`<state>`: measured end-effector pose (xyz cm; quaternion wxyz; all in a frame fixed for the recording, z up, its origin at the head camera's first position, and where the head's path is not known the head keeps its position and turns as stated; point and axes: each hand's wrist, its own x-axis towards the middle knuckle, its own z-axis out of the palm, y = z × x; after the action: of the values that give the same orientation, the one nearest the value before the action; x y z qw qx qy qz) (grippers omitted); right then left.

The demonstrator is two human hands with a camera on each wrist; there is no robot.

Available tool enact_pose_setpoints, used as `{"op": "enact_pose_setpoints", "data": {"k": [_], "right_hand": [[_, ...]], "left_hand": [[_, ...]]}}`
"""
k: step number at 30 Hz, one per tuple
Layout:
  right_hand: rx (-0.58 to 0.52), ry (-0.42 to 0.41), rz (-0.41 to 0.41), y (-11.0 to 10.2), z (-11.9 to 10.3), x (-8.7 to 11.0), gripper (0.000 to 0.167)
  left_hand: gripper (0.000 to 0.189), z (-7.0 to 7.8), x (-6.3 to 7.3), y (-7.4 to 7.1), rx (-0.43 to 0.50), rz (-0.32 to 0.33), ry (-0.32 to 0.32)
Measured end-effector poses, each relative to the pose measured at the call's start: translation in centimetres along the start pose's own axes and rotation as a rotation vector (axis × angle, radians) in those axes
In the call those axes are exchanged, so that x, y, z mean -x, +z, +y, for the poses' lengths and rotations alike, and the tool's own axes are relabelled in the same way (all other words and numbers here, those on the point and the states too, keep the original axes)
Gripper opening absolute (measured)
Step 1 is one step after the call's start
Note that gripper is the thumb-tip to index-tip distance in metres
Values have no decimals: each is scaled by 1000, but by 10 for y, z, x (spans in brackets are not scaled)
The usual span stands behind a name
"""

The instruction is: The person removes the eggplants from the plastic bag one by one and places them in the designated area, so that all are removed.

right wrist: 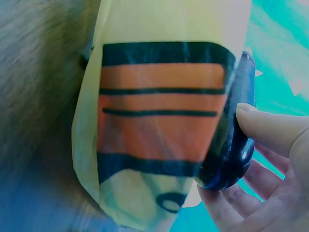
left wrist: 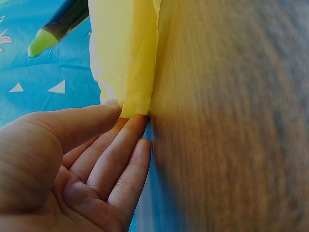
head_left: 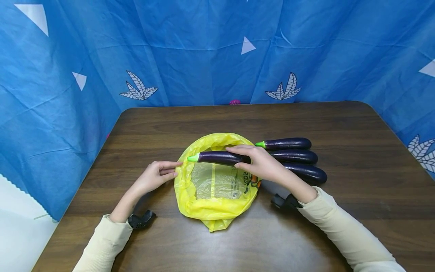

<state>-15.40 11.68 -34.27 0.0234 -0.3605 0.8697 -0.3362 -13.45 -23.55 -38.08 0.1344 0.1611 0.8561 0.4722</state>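
Note:
A yellow plastic bag (head_left: 217, 214) stands on the table with its mouth spread wide and its rim folded outward. At its left side, my left hand (head_left: 155, 176) pinches the rim between thumb and fingertips; the left wrist view shows the thumb (left wrist: 91, 121) against the yellow plastic. Over the bag's mouth, my right hand (head_left: 259, 160) grips an eggplant (head_left: 221, 157) by its thick end, its green stem pointing left. The right wrist view shows this eggplant (right wrist: 231, 145) between thumb and fingers, partly behind the bag's printed side (right wrist: 159, 130).
Right of the bag, three more eggplants lie side by side: a far one (head_left: 289, 144), a middle one (head_left: 295, 156) and a near one (head_left: 307, 172), the last two partly hidden by my right hand. A blue patterned curtain (head_left: 204, 56) hangs behind the brown table (head_left: 153, 124).

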Motion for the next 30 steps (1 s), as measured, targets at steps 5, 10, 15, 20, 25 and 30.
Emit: {"op": "enact_pose_setpoints", "data": {"k": [5, 10, 15, 20, 25, 30], "right_hand": [[-7, 6, 17, -5, 0, 7, 50], [-4, 1, 43, -10, 2, 15, 50], [2, -15, 83, -15, 6, 26, 50], [23, 24, 114, -23, 11, 39, 50], [44, 52, 133, -31, 14, 50, 51], [67, 73, 142, -35, 18, 63, 51]], "left_hand": [[36, -1, 0, 0, -1, 1, 2], [36, -1, 0, 0, -2, 0, 3], [36, 1, 0, 1, -5, 8, 9], [36, 0, -1, 1, 1, 12, 10], [36, 0, -1, 1, 1, 11, 8], [36, 0, 0, 1, 5, 6, 4]]}}
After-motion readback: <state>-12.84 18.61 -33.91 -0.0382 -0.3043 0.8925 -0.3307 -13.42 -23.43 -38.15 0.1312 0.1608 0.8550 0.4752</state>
